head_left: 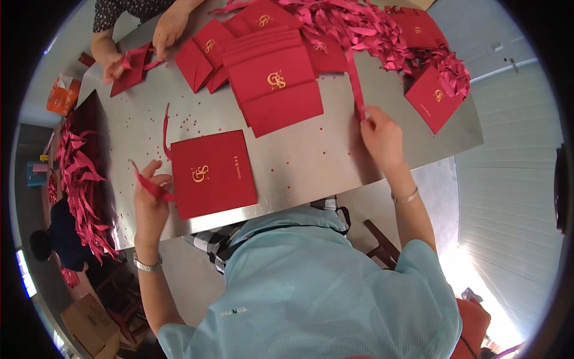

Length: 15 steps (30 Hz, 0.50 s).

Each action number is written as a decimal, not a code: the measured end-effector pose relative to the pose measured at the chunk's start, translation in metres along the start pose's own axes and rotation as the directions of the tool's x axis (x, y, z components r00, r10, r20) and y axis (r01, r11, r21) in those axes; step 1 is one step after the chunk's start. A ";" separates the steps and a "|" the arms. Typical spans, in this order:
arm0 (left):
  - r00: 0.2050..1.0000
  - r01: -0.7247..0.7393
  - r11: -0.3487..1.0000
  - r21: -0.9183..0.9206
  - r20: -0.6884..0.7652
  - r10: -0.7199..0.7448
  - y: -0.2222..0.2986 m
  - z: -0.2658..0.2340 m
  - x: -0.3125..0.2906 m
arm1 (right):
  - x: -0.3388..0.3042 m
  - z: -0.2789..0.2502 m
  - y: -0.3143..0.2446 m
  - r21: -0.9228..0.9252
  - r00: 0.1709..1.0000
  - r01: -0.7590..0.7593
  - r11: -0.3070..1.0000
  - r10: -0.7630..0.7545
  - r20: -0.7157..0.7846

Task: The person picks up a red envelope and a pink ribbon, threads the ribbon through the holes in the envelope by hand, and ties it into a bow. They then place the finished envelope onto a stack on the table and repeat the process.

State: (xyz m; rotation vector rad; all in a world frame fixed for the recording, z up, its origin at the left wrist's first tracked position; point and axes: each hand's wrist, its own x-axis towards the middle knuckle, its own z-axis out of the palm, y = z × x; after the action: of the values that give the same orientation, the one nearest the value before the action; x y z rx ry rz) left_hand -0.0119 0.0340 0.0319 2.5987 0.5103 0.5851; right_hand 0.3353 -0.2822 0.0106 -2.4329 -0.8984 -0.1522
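A flat red paper bag (221, 188) with a gold emblem lies near the table's front edge, left of my body. At its left side my left hand (150, 203) pinches a red ribbon (156, 190) that is joined to the bag. Another ribbon end (166, 128) sticks up from the bag's far left corner. My right hand (382, 137), farther right over the table, grips the lower end of a long red ribbon (354, 78). This ribbon runs up to a heap of ribbons (359, 30). Between and beyond my hands lies a fanned stack of red bags (272, 99).
Across the metal table (335, 164), another person's hands (170, 30) work on a red bag (133, 78). Ribboned bags (435, 99) lie at the right. More ribbons (81, 173) hang at the left edge. Small red dots dot the tabletop. A stool (382, 242) stands below.
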 end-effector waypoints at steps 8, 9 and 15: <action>0.851 0.299 0.933 -0.198 -0.388 -0.355 -0.033 0.001 -0.040 | -0.034 0.016 -0.075 0.497 0.898 -0.288 0.818 0.050 0.437; 0.849 0.340 0.911 -0.235 -0.341 -0.404 -0.015 0.009 -0.035 | -0.036 0.015 -0.078 0.490 0.933 -0.157 0.857 -0.034 0.359; 0.900 0.398 0.917 -0.003 -0.192 -0.391 0.038 0.033 0.005 | -0.036 0.011 -0.073 0.171 0.739 0.589 0.790 -0.612 0.282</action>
State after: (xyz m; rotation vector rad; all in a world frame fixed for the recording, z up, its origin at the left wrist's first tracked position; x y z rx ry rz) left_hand 0.0175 -0.0061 0.0242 2.3807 1.0879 0.6866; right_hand 0.2606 -0.2510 0.0231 -2.0388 -1.7995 0.0560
